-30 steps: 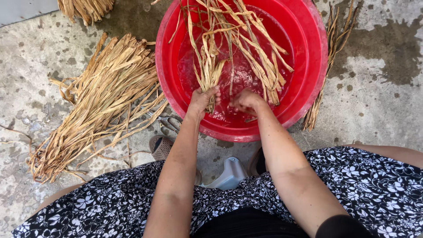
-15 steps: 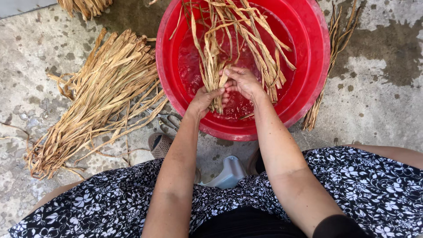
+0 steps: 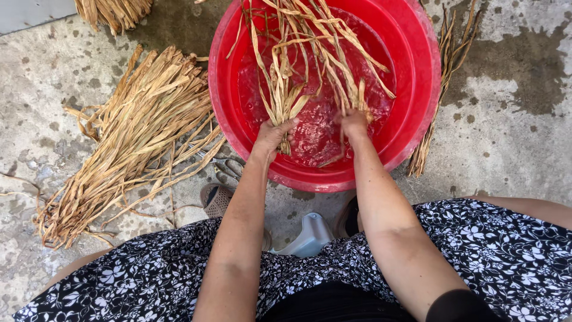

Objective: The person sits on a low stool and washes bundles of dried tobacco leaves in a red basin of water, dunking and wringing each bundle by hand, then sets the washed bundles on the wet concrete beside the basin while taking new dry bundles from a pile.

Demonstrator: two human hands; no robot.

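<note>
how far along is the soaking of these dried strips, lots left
Early on, it seems. Done: a thin bunch of darker strips lies right of the round red plastic basin, possibly already wetted. In hand: the left hand and right hand each grip pale dried leaf strips in the basin's water. Left: a large dry fan-shaped pile on the concrete floor, plus another bundle at the top edge.

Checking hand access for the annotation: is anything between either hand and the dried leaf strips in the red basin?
Nothing visible. The left hand already grips a bunch of the dried leaf strips over the red basin, and the right hand is among the strips at the water surface; whether it grips them cannot be told.
</note>
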